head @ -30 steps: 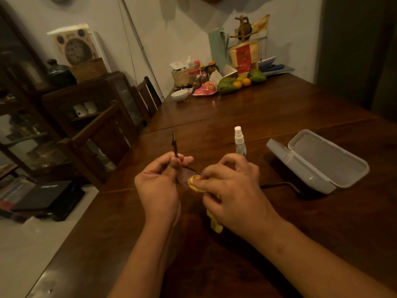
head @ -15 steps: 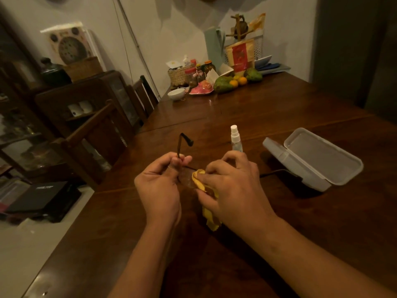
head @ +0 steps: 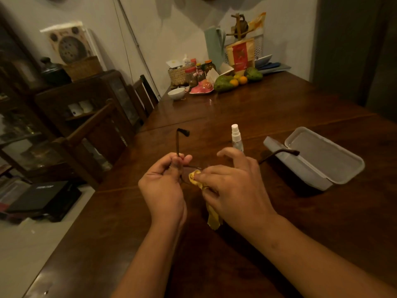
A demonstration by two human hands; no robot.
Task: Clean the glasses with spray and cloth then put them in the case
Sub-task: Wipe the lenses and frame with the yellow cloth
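Left hand (head: 163,186): fingers grip glasses (head: 177,145), one temple upright.
Right hand (head: 233,190): fingers pinch cloth (head: 213,216) onto them.
Spray (head: 236,139): just behind right fingers.
Case (head: 322,162): open, farther right.

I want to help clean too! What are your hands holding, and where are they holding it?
The left hand pinches the glasses at the frame's corner, by the upright arm. The right hand pinches the cloth by its upper end, against a lens.

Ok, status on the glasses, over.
Left grip holds glasses frame. Right grip presses yellow cloth on lens. Case open, spray bottle upright behind; nothing blocking.
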